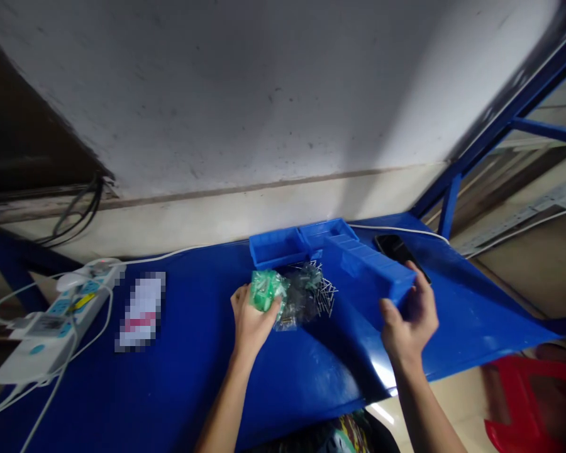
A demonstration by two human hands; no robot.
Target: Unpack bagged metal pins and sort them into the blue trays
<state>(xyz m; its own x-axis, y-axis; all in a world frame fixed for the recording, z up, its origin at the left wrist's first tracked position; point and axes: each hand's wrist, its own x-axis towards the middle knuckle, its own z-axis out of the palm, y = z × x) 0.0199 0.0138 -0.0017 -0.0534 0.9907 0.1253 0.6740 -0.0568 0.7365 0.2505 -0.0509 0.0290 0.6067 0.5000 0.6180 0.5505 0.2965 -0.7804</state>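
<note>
My left hand [255, 318] is closed round a clear plastic bag of green pieces [266, 290], held just above the blue table. Held by one end in my right hand [410, 314] is a blue plastic bin [368, 261], tilted and a little blurred. Between the hands lie clear bags of small parts [297, 302] and a loose pile of thin metal pins or rivets [325, 294]. Behind them, two blue bins [278, 246] stand side by side near the wall. What is inside the bin in my right hand is hidden.
On the left of the blue table [183, 377] lies a white power strip [56, 321] with plugs and cables, beside a pixelated flat item [141, 311]. A dark phone [396, 248] rests at the back right. A red stool [523, 396] stands below the right edge.
</note>
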